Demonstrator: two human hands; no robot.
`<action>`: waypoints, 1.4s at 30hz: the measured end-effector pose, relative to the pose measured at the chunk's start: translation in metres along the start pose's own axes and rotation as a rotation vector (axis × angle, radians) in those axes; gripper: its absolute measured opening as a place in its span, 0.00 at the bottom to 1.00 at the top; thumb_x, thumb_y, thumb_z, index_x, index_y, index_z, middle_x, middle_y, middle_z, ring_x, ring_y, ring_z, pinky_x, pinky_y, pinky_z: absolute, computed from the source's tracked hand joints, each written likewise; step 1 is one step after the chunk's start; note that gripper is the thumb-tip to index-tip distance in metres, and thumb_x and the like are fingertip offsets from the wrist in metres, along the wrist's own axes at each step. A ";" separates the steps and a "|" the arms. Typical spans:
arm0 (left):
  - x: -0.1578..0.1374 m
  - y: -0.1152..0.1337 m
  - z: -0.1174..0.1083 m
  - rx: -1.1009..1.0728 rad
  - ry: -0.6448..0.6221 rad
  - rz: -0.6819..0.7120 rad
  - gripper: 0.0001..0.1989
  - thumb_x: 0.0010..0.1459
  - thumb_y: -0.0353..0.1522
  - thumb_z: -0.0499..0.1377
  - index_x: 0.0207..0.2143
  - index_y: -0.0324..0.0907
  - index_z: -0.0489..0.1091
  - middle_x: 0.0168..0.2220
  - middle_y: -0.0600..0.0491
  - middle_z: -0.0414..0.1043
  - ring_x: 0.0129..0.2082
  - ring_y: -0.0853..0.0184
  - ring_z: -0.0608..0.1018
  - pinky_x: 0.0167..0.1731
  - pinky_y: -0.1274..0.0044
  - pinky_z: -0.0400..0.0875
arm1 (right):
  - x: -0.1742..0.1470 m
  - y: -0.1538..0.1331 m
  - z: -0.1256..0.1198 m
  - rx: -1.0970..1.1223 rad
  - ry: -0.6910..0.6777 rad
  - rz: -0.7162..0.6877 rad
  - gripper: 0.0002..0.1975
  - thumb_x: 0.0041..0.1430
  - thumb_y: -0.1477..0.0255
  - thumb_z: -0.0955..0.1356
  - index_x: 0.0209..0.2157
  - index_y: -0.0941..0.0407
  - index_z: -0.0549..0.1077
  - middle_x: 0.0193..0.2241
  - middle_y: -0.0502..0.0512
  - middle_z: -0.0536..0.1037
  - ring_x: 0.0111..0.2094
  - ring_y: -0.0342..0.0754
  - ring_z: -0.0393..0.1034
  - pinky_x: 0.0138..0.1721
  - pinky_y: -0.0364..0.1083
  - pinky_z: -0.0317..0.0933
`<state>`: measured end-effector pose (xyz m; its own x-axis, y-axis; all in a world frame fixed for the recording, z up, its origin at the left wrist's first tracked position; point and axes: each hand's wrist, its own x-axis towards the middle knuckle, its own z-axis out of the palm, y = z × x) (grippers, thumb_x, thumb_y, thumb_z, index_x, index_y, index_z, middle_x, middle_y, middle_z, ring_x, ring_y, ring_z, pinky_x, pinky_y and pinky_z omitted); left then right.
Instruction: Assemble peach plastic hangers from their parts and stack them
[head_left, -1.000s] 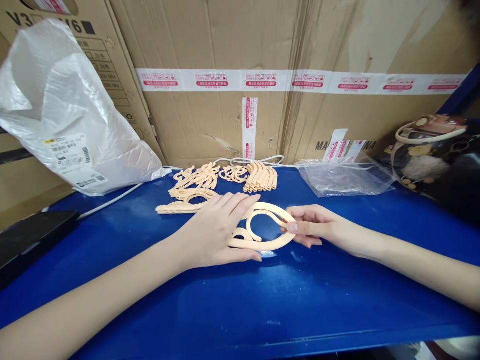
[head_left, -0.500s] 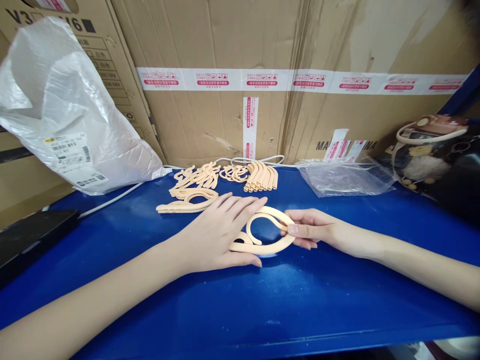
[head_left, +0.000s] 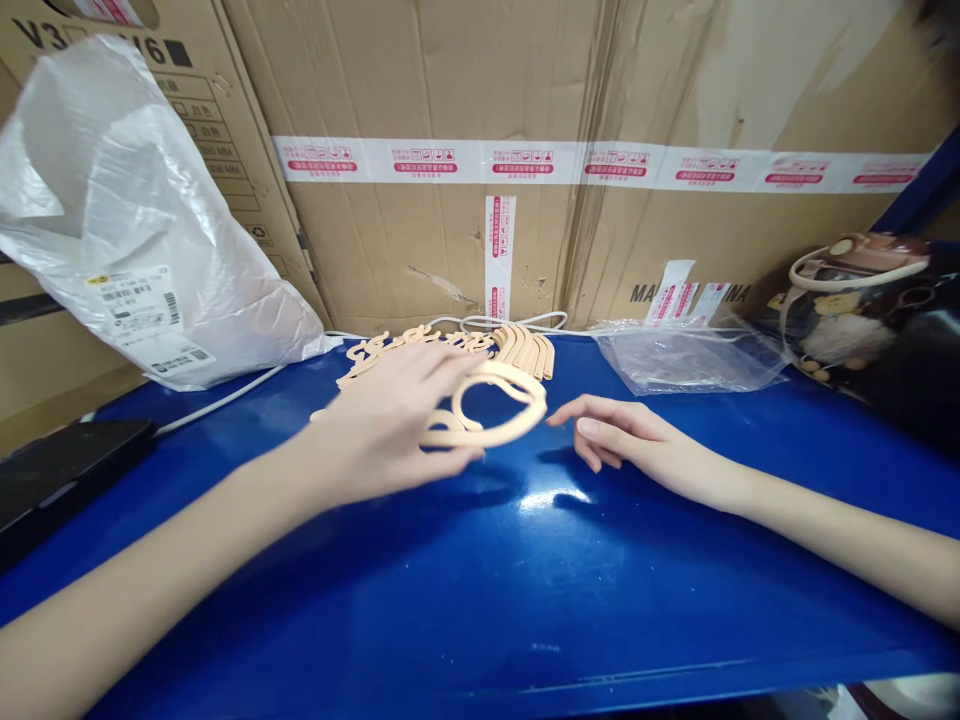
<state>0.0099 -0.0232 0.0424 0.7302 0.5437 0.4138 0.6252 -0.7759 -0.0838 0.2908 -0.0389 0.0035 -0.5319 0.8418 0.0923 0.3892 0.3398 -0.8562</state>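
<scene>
My left hand (head_left: pixel 386 425) grips a beige plastic folding hanger (head_left: pixel 499 435), lifted over the blue table. The hanger's looped end sticks out to the right past my fingers, and my palm covers the other end. My right hand (head_left: pixel 634 438) is just to the right of the hanger, not touching it, with fingers loosely curled, apart and holding nothing. Behind my left hand lie beige hook-shaped pieces (head_left: pixel 367 350), partly covered by it. Beside them is a row of curved beige tubes (head_left: pixel 525 350). A stack of folded hangers is mostly hidden beneath my left hand.
A white plastic mailing bag (head_left: pixel 142 230) leans at the left, near a black phone-like device (head_left: pixel 67 480). Large cardboard boxes (head_left: pixel 420 240) wall off the back. At the right lie a clear plastic bag (head_left: pixel 682 360) and a dark bag (head_left: pixel 847 310) with trinkets. A white cable (head_left: pixel 225 400) runs behind.
My right hand has let go of the hanger's looped end. My left hand has raised the hanger and carried it left and back toward the beige pieces.
</scene>
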 end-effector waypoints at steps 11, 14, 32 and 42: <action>-0.017 -0.088 -0.027 -0.103 -0.368 -0.424 0.37 0.52 0.52 0.58 0.58 0.41 0.61 0.58 0.46 0.65 0.54 0.53 0.71 0.52 0.67 0.66 | 0.005 0.009 -0.013 -0.681 -0.026 -0.285 0.20 0.63 0.58 0.63 0.52 0.52 0.70 0.52 0.59 0.69 0.54 0.56 0.63 0.54 0.57 0.58; -0.021 -0.094 -0.023 -0.096 -0.386 -0.400 0.36 0.55 0.52 0.55 0.59 0.41 0.61 0.60 0.49 0.63 0.57 0.52 0.69 0.54 0.66 0.64 | 0.005 0.009 -0.015 -0.693 -0.046 -0.288 0.20 0.63 0.58 0.62 0.52 0.53 0.70 0.53 0.59 0.69 0.54 0.56 0.63 0.54 0.57 0.59; -0.019 -0.096 -0.016 -0.092 -0.521 -0.408 0.40 0.53 0.53 0.55 0.63 0.41 0.57 0.63 0.43 0.58 0.59 0.51 0.66 0.57 0.65 0.60 | 0.004 0.008 -0.016 -0.733 -0.076 -0.289 0.20 0.65 0.58 0.61 0.53 0.52 0.69 0.53 0.60 0.68 0.54 0.56 0.62 0.55 0.58 0.58; -0.020 -0.096 -0.014 -0.109 -0.536 -0.399 0.39 0.54 0.52 0.56 0.63 0.44 0.58 0.65 0.46 0.55 0.61 0.52 0.63 0.59 0.65 0.57 | 0.003 0.008 -0.016 -0.773 -0.083 -0.290 0.20 0.65 0.59 0.61 0.54 0.53 0.68 0.54 0.59 0.67 0.55 0.54 0.61 0.56 0.56 0.58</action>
<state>-0.0682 0.0359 0.0546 0.5028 0.8567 -0.1147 0.8642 -0.4958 0.0855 0.3039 -0.0272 0.0053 -0.7326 0.6529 0.1922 0.6190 0.7566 -0.2109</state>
